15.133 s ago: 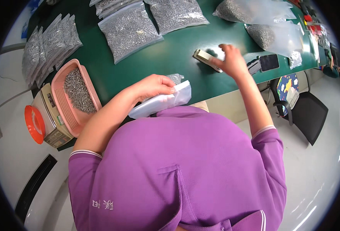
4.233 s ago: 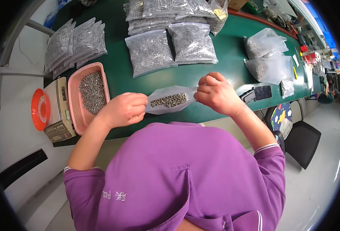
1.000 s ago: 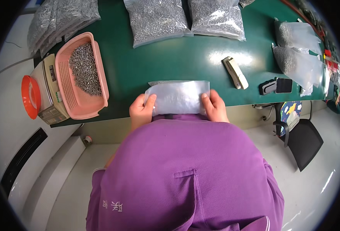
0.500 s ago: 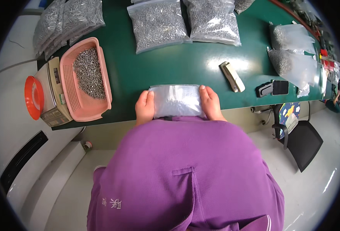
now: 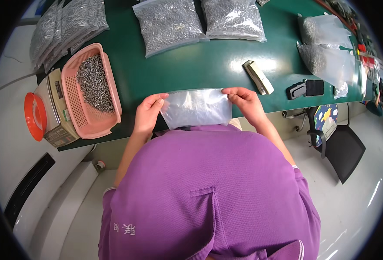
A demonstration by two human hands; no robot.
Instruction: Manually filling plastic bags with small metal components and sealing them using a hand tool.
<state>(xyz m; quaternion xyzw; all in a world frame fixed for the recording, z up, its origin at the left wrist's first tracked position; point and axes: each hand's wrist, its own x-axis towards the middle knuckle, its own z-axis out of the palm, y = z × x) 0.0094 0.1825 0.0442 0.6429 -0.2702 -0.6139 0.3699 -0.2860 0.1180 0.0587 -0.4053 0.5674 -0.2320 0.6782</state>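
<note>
I held a clear flat plastic bag point(image 5: 196, 108) of small metal parts at the near edge of the green bench point(image 5: 200, 65), my left hand point(image 5: 148, 113) pinching its left top corner and my right hand point(image 5: 245, 103) pinching its right. A beige stapler point(image 5: 258, 77) lay just beyond my right hand; a pink plastic basket point(image 5: 91, 91) of metal parts sat left of my left hand.

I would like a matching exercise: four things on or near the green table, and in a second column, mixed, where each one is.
Things:
1. clear plastic bag
2. pink basket
3. stapler
4. orange disc

Places:
A. far left, beside the scale
B. held between both hands at the table's near edge
C. on the scale, holding small metal parts
D. lying on the table, right of the hands

Pairs: 1-B, 2-C, 3-D, 4-A
</note>
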